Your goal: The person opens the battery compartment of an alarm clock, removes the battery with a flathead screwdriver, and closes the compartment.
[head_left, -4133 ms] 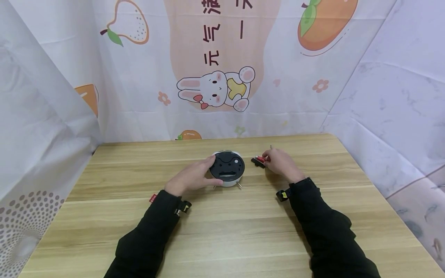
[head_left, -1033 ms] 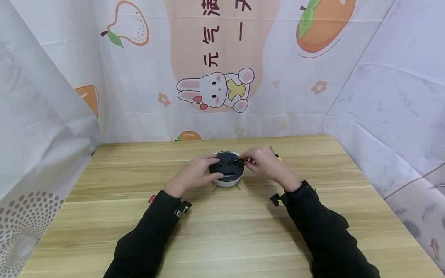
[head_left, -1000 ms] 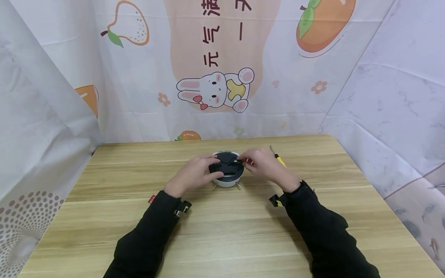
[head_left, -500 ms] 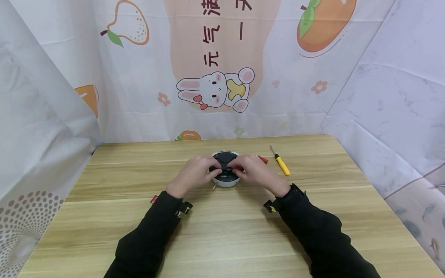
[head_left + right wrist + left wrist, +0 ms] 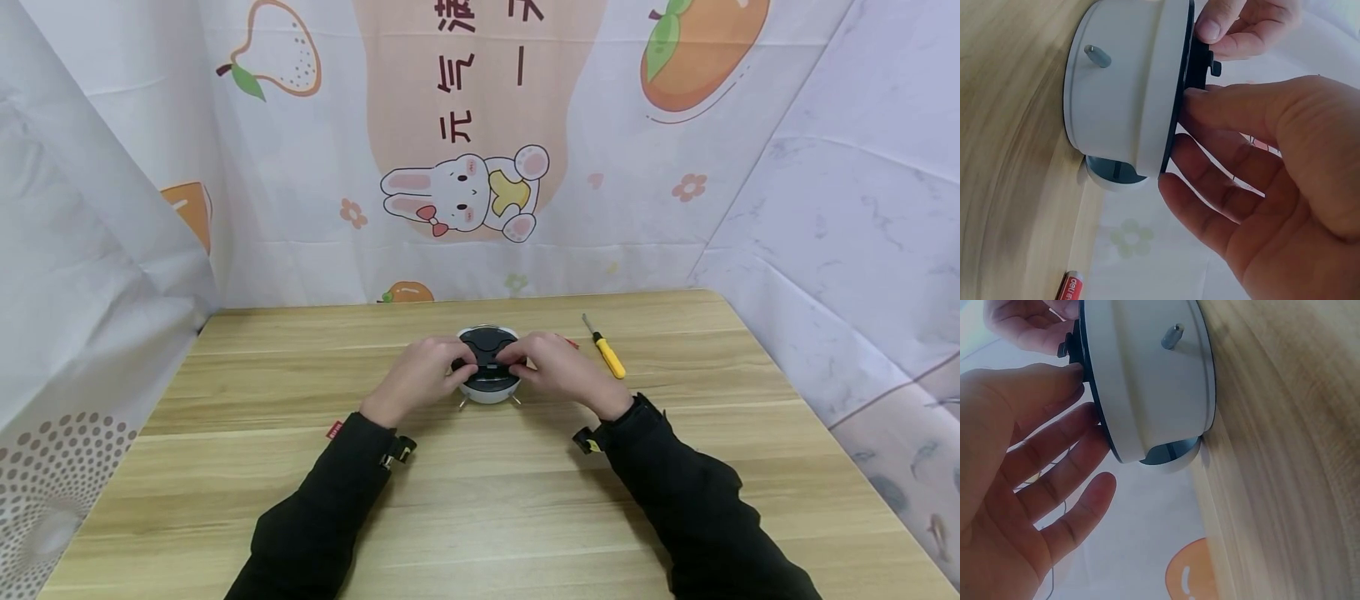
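Note:
A white round alarm clock (image 5: 489, 397) lies face down on the table, its black back up and its metal legs pointing toward the person. Over that back, a small black battery cover (image 5: 1198, 65) stands slightly raised, with a little clip tab showing in both wrist views. My left hand (image 5: 422, 371) pinches one end of the cover between thumb and index finger, other fingers by the clock's rim. At the opposite end my right hand (image 5: 557, 369) pinches it too, its lower fingertips at the rim. The clock's dial is hidden underneath.
A red battery (image 5: 1070, 287) lies on the wooden table (image 5: 480, 500), mostly behind the right hand in the head view. Farther right is a screwdriver (image 5: 609, 355) with a yellow handle. A printed curtain (image 5: 300, 167) hangs behind the table's far edge.
The right hand has brought the black cover from beside the battery to the clock's back. The left hand has shifted from steadying the clock to pinching the cover's other end.

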Demonstrator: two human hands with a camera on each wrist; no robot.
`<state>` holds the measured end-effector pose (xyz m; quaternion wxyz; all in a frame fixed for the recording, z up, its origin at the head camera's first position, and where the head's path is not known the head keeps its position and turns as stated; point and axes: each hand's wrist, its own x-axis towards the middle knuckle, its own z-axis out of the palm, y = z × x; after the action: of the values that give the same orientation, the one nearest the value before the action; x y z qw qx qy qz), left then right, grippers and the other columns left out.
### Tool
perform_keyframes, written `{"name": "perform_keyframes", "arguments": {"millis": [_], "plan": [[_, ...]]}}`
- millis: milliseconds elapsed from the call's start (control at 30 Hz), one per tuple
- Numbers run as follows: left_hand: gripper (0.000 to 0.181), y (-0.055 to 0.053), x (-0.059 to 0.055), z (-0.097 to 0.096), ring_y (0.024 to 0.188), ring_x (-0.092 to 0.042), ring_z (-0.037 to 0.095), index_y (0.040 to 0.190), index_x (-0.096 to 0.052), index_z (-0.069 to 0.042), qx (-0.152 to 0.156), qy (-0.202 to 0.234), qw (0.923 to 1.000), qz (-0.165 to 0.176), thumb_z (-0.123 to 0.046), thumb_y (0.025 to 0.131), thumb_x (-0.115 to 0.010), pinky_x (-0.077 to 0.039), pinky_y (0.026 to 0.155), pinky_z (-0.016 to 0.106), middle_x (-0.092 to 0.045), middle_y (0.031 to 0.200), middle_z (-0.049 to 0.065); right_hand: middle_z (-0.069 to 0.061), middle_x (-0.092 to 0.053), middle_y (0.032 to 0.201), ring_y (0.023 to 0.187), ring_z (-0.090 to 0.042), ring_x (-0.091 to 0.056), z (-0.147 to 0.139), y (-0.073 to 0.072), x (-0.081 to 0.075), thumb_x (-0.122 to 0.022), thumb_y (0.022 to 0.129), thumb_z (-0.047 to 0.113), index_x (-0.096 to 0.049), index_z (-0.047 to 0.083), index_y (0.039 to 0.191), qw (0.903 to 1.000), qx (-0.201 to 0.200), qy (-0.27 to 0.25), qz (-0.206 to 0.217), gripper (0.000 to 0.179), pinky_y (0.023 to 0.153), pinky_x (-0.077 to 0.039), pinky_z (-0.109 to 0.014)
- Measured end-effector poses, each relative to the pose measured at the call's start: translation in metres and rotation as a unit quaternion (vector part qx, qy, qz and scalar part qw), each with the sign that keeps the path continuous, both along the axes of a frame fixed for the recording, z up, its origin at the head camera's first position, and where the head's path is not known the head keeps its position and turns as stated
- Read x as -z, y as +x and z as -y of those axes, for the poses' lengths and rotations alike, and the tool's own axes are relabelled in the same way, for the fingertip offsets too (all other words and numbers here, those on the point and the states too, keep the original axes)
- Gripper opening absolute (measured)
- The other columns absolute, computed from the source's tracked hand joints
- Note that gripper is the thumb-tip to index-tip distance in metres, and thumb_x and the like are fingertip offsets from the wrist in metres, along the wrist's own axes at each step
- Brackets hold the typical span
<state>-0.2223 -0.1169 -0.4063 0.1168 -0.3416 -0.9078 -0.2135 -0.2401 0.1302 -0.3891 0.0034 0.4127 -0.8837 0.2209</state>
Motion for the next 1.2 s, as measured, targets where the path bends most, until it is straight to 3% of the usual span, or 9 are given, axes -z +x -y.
{"name": "perform_keyframes", "arguments": {"millis": [500,1200], "plan": [[0.004,0.0006,0.0007,0.0003,0.087,-0.066,0.014,0.090,-0.076,-0.013,0.005,-0.006,0.9999,-0.009,-0.016,0.093,-0.075,-0.055,0.079,0.032,-0.071,0.090,-0.002,-0.002,-0.075,0.107,0.100,-0.017,-0.070,-0.0013,-0.0020,0.0005,-0.067,0.098,0.004,-0.078,0.008,0.112,0.9999,-0.006,0.008,-0.011,0.018,0.088,-0.056,-0.036],[0.013,0.0014,0.0042,-0.0016,0.077,-0.059,0.012,0.082,-0.064,-0.016,0.028,-0.041,0.9954,-0.082,-0.012,0.092,-0.071,-0.051,0.069,0.029,-0.064,0.080,-0.006,-0.001,-0.074,0.105,0.102,-0.017,-0.069,-0.0023,-0.0016,0.0012,-0.067,0.097,0.004,-0.079,0.011,0.109,0.9993,-0.023,0.000,-0.029,0.018,0.089,-0.056,-0.035]]}}
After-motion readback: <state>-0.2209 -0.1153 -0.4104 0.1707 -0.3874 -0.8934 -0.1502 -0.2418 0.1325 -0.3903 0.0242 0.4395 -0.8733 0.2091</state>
